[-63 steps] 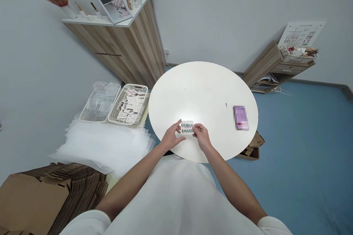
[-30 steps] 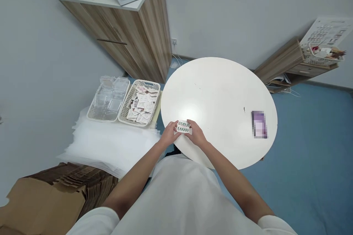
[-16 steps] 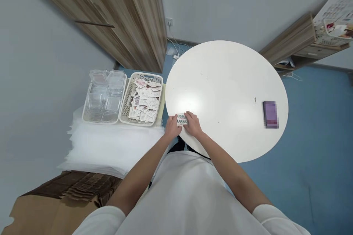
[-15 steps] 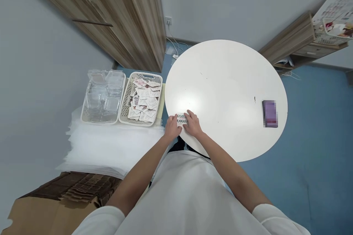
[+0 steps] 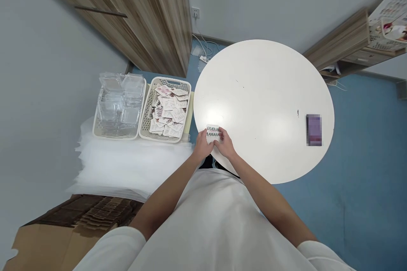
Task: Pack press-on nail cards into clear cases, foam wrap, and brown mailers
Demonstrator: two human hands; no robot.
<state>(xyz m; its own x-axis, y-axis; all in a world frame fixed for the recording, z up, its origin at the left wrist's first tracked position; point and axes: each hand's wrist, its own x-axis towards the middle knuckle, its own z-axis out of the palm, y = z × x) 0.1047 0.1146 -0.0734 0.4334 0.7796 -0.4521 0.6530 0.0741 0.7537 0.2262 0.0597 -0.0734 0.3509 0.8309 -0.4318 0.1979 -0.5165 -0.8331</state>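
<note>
A small flat case of what look like press-on nails (image 5: 212, 128) is held over the near left edge of the round white table. Two rows of shiny, greenish-silver pieces show on its pale surface. My left hand (image 5: 202, 145) grips the left side and lower corner, with the fingers closed along the edge. On the right side, my right hand (image 5: 225, 144) holds it between bent fingers and thumb. Both thumbs meet near the bottom edge. The underside of the case is hidden.
Left of the round table (image 5: 263, 93) stands a white basket (image 5: 144, 125) of printed packets, beside another basket (image 5: 94, 129) of clear plastic boxes. White foam sheets (image 5: 111, 163) and folded cardboard (image 5: 47, 241) lie nearer. A purple box, partly pixelated, (image 5: 314, 130) rests at the table's right.
The case has been lifted and tilted toward me, showing more of its lower part. My right fingers have moved from its top face to its right edge. The view has shifted slightly.
</note>
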